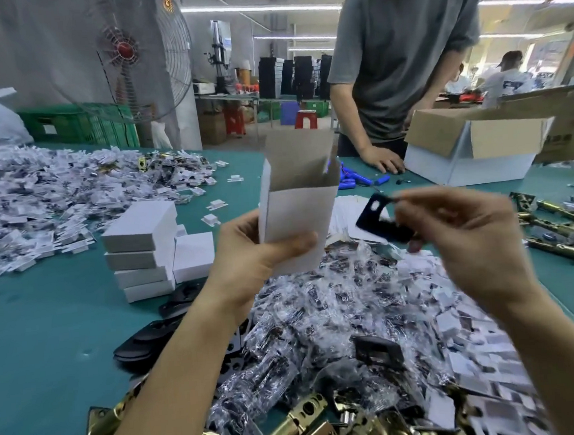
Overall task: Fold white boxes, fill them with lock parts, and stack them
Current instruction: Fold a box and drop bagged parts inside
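My left hand (248, 265) grips an open white box (298, 202) upright above the table, its top flap raised and its mouth facing up. To the right of the box, my right hand (469, 237) pinches a flat black lock plate (379, 223) with a round hole, held level with the box's middle. A stack of closed white boxes (144, 249) stands on the green table to the left. Below my hands lies a heap of lock parts in clear bags (338, 323). Brass latch bolts (308, 421) lie at the near edge.
A large pile of small white parts (36, 195) covers the far left of the table (32, 357). Another person (399, 54) leans a hand on the far edge beside an open cardboard carton (472, 144). More brass latches (554, 230) lie at the right, black plates (151, 338) at left.
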A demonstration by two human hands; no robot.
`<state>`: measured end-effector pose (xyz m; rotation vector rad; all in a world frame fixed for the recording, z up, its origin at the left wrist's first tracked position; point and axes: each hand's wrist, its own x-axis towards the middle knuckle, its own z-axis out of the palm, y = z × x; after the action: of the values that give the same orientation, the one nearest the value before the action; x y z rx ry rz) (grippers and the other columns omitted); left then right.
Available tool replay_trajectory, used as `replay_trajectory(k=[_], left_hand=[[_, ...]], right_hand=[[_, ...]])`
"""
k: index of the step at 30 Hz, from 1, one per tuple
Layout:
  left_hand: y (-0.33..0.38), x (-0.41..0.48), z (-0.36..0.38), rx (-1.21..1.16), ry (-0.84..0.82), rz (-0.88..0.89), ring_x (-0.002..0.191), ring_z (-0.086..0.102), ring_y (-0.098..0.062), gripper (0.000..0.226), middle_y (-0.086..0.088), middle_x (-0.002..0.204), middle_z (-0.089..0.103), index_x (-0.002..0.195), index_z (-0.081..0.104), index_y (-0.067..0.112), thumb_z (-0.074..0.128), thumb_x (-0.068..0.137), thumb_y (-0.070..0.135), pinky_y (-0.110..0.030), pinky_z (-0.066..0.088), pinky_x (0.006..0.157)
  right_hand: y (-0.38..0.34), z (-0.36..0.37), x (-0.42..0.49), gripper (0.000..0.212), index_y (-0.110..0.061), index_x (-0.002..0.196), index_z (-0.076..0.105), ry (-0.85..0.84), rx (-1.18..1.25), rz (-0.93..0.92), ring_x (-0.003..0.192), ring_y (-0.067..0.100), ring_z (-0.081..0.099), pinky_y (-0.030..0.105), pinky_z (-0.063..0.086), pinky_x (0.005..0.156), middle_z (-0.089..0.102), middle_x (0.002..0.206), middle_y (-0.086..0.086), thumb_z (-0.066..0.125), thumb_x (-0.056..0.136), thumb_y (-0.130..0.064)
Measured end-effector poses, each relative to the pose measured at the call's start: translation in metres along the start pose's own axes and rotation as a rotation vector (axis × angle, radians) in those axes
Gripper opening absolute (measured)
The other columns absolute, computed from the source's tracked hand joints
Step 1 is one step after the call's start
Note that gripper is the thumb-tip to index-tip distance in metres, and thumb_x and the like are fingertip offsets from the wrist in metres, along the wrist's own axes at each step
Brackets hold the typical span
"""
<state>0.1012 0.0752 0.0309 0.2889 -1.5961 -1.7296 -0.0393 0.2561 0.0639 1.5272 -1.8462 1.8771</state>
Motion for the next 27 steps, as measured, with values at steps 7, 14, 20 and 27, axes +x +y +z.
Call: replay_trajectory(k=[7,14,20,27], left_hand=[[-0.005,-0.001,0.0,0.009,-0.139,-0.014,0.087,0.073,-0.02,0.048,-0.01,0.097,0.078,0.093,0.082,0.017,0.093,0.048,0.005,-0.029,0.059,0.071],[-0.006,-0.001,0.002,-0.004,-0.107,-0.004,0.086,0.073,-0.02,0.04,-0.007,0.094,0.078,0.087,0.082,0.024,0.089,0.052,0.006,-0.03,0.059,0.071],[-0.007,-0.002,0.003,0.009,-0.099,-0.003,0.084,0.073,-0.02,0.039,-0.008,0.092,0.078,0.087,0.082,0.022,0.092,0.051,0.009,-0.031,0.059,0.07],[-0.011,-0.002,0.003,0.062,-0.084,-0.045,0.085,0.073,-0.018,0.048,-0.005,0.095,0.078,0.089,0.082,0.027,0.097,0.045,0.015,-0.032,0.06,0.073]], right_hand=[[-0.048,0.013,0.032,0.019,-0.023,0.099,0.071,0.015,-0.227,-0.414,0.083,0.007,0.06,0.018,0.048,0.073,0.063,0.089,-0.001,0.077,0.084,-0.014],[-0.058,0.041,0.036,0.012,-0.017,0.096,0.08,-0.185,-0.597,-0.433,0.08,0.025,0.062,0.041,0.052,0.068,0.062,0.089,0.005,0.075,0.085,-0.019],[-0.065,0.048,0.042,0.016,-0.026,0.103,0.075,-0.285,-0.859,-0.361,0.097,0.024,0.06,0.041,0.053,0.072,0.067,0.099,-0.001,0.066,0.09,-0.022],[-0.063,0.048,0.058,0.022,-0.033,0.111,0.073,-0.47,-0.905,-0.185,0.098,0.027,0.063,0.04,0.052,0.082,0.069,0.107,0.002,0.063,0.093,-0.027]])
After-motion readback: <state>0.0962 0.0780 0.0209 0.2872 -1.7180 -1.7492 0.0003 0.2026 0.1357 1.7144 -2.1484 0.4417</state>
